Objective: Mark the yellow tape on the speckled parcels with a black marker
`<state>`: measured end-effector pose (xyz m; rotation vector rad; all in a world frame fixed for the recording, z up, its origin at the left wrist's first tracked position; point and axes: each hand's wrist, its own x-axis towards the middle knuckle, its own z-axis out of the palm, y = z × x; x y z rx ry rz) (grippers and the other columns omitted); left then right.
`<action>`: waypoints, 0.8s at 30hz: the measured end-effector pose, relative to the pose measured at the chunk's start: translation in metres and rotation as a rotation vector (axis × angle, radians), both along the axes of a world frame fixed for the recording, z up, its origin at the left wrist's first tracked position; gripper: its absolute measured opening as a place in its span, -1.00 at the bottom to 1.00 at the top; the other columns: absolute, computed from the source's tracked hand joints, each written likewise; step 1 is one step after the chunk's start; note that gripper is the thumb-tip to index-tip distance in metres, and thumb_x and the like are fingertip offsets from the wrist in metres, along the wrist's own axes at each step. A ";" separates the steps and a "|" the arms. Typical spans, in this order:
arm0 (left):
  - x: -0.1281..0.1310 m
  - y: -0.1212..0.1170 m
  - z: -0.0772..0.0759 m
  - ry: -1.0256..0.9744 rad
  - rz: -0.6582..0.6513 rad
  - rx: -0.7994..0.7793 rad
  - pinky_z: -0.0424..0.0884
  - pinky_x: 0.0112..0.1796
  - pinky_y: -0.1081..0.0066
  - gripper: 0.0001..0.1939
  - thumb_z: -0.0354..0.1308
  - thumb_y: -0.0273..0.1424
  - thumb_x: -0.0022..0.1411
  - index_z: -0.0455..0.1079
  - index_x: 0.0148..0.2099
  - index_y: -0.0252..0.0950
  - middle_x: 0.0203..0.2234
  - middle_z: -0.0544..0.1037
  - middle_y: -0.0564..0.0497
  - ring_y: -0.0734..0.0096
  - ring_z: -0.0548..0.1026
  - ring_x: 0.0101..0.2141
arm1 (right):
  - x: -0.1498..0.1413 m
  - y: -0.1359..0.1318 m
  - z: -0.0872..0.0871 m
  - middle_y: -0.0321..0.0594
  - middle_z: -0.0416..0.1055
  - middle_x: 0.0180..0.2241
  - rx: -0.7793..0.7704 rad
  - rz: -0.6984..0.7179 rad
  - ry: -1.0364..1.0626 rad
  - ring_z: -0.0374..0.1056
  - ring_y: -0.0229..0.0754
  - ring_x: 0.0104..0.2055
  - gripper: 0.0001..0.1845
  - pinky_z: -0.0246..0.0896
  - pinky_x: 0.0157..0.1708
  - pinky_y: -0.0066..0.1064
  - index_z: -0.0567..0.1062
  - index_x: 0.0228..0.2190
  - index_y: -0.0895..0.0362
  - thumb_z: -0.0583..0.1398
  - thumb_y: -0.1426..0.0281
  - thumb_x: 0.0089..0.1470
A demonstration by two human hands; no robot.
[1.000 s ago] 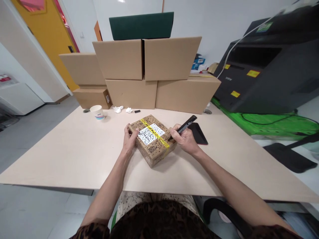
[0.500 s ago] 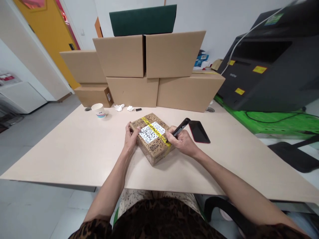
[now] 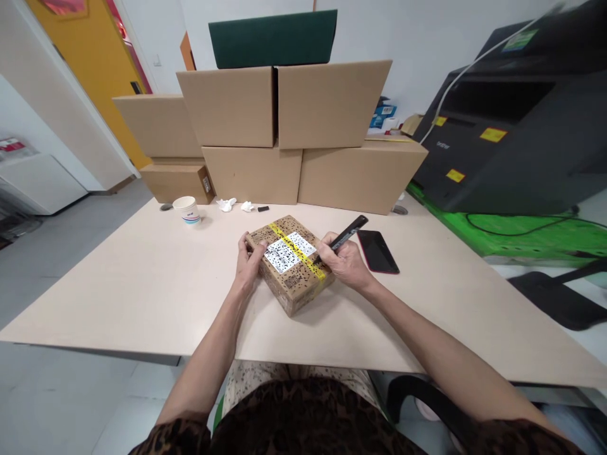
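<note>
The parcel (image 3: 294, 278) sits on the tabletop (image 3: 142, 297), one corner turned toward the person. The left hand (image 3: 249, 264) has its grip around the parcel's left corner, thumb on top and fingers at the side. The right hand (image 3: 348, 264), at the parcel's right edge, has its grip closed on a black marker (image 3: 349, 231), its lower end slanting down to the yellow tape (image 3: 296, 251) that crosses the white label (image 3: 279, 256) on the parcel's top. Just right of the parcel lies a phone (image 3: 378, 251). Beyond the parcel, to its left, are a paper cup (image 3: 187, 210) and crumpled tissues (image 3: 226, 205). Farther behind the parcel, cardboard boxes (image 3: 327, 107) stand stacked, topped by a dark green box (image 3: 272, 41).
</note>
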<state>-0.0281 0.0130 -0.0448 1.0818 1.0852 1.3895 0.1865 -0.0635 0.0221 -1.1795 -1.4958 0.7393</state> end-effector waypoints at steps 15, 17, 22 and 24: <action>0.001 -0.003 0.004 0.004 -0.005 -0.008 0.35 0.15 0.19 -0.16 0.39 -0.11 0.09 0.16 0.32 -0.23 0.09 0.46 -0.16 0.09 0.44 0.13 | 0.000 0.010 -0.001 -0.38 0.16 -0.62 0.034 -0.069 -0.081 0.09 -0.29 -0.55 -0.61 0.03 -0.49 -0.40 0.25 -0.58 0.04 0.18 0.08 0.10; 0.001 -0.003 0.004 0.013 -0.006 -0.019 0.36 0.14 0.17 -0.16 0.39 -0.10 0.10 0.16 0.32 -0.22 0.09 0.47 -0.16 0.10 0.46 0.11 | 0.003 0.012 -0.002 -0.38 0.15 -0.61 0.061 -0.108 -0.045 0.09 -0.29 -0.54 -0.59 0.04 -0.50 -0.41 0.26 -0.57 0.04 0.17 0.05 0.11; 0.001 -0.002 0.002 0.001 -0.010 0.001 0.36 0.14 0.20 -0.16 0.39 -0.11 0.10 0.16 0.32 -0.24 0.12 0.46 -0.18 0.12 0.45 0.11 | 0.006 0.015 -0.004 -0.40 0.17 -0.61 0.020 -0.037 -0.076 0.10 -0.30 -0.54 -0.57 0.04 -0.49 -0.42 0.28 -0.55 0.05 0.19 0.02 0.12; 0.000 -0.002 0.001 0.008 -0.007 -0.010 0.35 0.14 0.20 -0.16 0.38 -0.10 0.10 0.16 0.33 -0.22 0.13 0.45 -0.17 0.12 0.45 0.12 | 0.006 0.016 -0.005 -0.40 0.17 -0.59 0.042 -0.050 -0.058 0.11 -0.29 -0.52 -0.55 0.05 -0.48 -0.42 0.27 -0.55 0.06 0.19 0.00 0.11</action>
